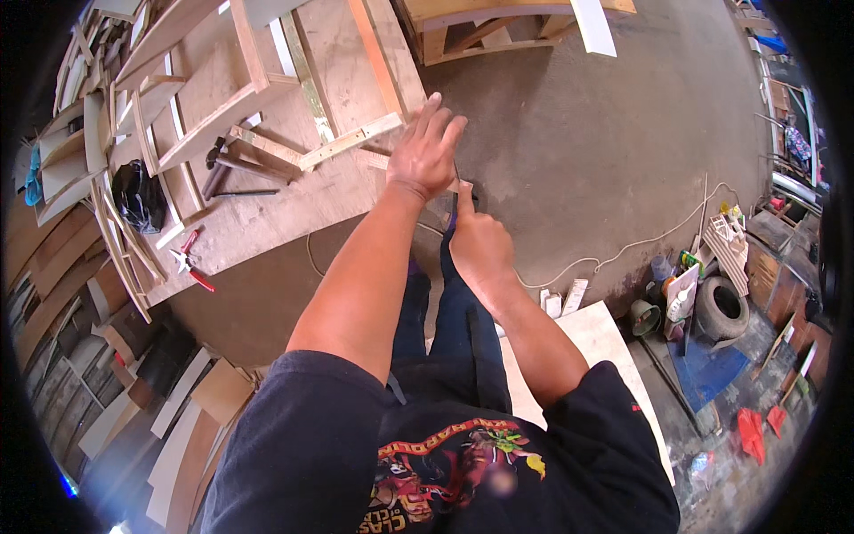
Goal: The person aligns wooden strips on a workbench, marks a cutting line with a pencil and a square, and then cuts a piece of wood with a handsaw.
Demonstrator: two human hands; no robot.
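My left hand lies over a short wooden strip at the corner of a plywood workbench, its fingers stretched out. Just below it, my right hand has its index finger extended to the strip's far end, the other fingers curled with whatever they hold hidden. Beside them on the bench, a pale wooden batten joins an angled piece. A hammer, a thin dark rod and red-handled pliers lie to the left, near a black plastic bag.
Wooden frames cover the bench's back. Another wooden structure stands beyond. Offcuts are piled lower left. A pale board lies behind my right arm. A white cable crosses the floor toward a tire and clutter at right.
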